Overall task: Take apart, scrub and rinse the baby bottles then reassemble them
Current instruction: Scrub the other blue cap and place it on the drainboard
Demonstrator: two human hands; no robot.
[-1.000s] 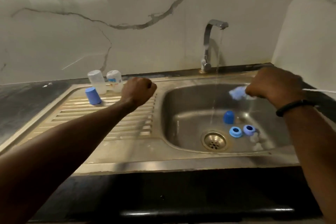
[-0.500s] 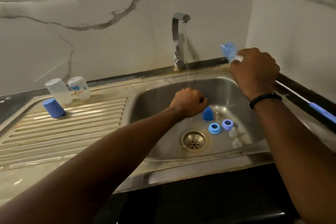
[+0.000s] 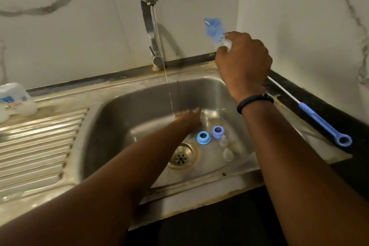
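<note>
My right hand (image 3: 243, 62) grips a bottle brush just below its blue sponge head (image 3: 212, 26), held up over the sink's back right corner. The brush's blue handle (image 3: 323, 124) sticks out to the right over the counter. My left hand (image 3: 189, 120) is low in the sink bowl (image 3: 119, 118) beside the water stream, blurred, covering the spot where the blue cap stood. Two blue screw rings (image 3: 203, 138) (image 3: 218, 132) and two clear nipples (image 3: 223, 141) (image 3: 228, 155) lie to the right of the drain (image 3: 180, 157). Upturned bottles (image 3: 15, 100) stand on the drainboard at far left.
The faucet (image 3: 149, 26) runs a thin stream into the bowl. A ribbed steel drainboard (image 3: 40, 146) lies to the left. Black counter (image 3: 329, 106) and a marble wall close off the right side.
My left hand has dropped lower into the bowl onto the blue cap's spot. My right hand still holds the brush up. The view has shifted right and closer.
</note>
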